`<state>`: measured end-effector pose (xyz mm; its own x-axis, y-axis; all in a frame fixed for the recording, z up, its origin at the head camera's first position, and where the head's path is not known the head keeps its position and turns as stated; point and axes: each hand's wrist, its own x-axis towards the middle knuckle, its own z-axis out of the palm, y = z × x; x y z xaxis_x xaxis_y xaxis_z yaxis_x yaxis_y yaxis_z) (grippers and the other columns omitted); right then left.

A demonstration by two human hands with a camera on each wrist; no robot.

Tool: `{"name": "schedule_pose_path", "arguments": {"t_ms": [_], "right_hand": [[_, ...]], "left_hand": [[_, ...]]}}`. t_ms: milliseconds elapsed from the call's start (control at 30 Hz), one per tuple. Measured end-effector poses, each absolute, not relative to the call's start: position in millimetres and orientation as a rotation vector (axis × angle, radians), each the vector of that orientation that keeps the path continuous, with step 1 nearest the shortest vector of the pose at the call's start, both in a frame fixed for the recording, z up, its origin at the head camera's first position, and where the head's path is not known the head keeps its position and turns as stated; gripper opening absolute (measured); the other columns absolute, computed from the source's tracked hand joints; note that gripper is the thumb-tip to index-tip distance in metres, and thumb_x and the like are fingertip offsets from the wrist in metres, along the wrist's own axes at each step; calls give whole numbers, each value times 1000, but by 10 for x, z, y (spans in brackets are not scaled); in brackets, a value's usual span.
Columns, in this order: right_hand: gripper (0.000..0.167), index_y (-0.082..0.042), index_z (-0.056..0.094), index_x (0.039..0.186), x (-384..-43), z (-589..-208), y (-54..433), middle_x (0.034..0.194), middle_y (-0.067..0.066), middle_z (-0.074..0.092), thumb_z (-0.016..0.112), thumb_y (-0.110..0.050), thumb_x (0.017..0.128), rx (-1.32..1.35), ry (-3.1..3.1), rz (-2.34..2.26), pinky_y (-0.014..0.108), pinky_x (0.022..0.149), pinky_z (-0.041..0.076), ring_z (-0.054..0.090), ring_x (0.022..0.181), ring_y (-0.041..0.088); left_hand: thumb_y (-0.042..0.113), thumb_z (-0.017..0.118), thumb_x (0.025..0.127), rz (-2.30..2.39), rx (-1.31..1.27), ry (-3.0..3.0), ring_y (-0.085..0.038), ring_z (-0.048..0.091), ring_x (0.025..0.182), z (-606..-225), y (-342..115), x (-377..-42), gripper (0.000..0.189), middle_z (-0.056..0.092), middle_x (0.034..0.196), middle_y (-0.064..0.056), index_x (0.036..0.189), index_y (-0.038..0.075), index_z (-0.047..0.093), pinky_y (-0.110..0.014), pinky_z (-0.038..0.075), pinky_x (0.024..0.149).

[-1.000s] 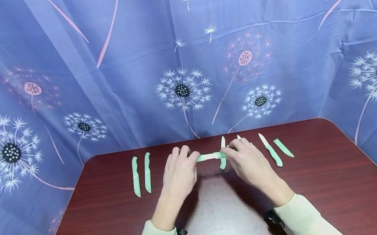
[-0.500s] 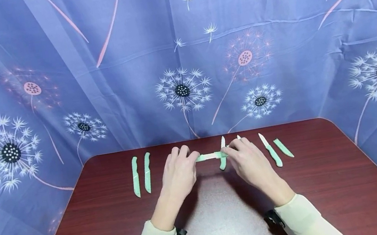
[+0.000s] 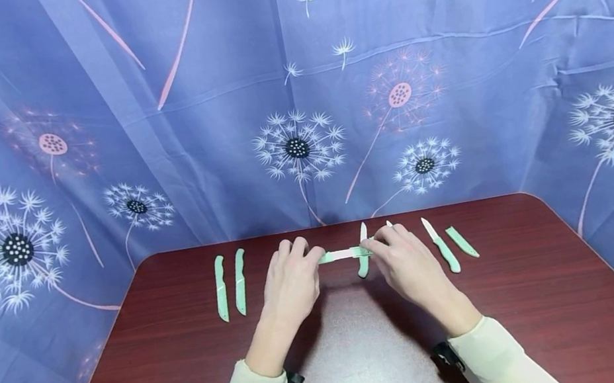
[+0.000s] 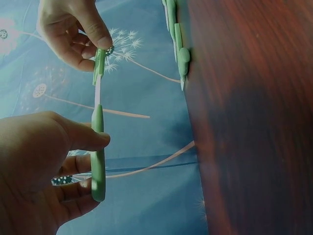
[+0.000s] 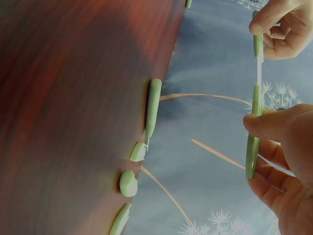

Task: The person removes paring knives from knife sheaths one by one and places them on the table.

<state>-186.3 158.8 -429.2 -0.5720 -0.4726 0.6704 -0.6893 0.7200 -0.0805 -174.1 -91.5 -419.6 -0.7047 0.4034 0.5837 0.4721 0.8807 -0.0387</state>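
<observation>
In the head view my left hand (image 3: 291, 281) and right hand (image 3: 412, 265) face each other above the table, with a small knife (image 3: 343, 254) level between them. Thumb and fingers of the left hand pinch the knife's green handle (image 4: 98, 166). The right hand pinches a green blade sheath (image 5: 253, 137). The blade's front part is inside the sheath; a short white stretch shows between sheath and handle. Beneath the right hand lies an unsheathed knife (image 3: 364, 266). Another blade tip (image 3: 389, 223) peeks out behind that hand, its remainder mostly hidden.
Two sheathed green knives (image 3: 221, 289) lie side by side at the left of the dark red table (image 3: 543, 315). On the right, an unsheathed knife (image 3: 443, 251) lies beside a loose green sheath (image 3: 462, 242). A blue dandelion-print cloth (image 3: 218, 165) hangs behind the table.
</observation>
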Motion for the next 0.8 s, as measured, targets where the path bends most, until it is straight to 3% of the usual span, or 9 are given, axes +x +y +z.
{"name": "schedule_pose_path", "arguments": {"t_ms": [800], "right_hand": [[31, -10, 77, 115, -1864, -4277, 1616, 95, 8, 64, 75, 5, 88, 853, -2299, 465, 42, 70, 49, 58, 84, 33]], "left_hand": [[4, 74, 93, -167, -609, -2448, -30, 53, 84, -4174, -939, -1734, 18, 57, 94, -5, 103, 18, 76, -36, 46, 65]]}}
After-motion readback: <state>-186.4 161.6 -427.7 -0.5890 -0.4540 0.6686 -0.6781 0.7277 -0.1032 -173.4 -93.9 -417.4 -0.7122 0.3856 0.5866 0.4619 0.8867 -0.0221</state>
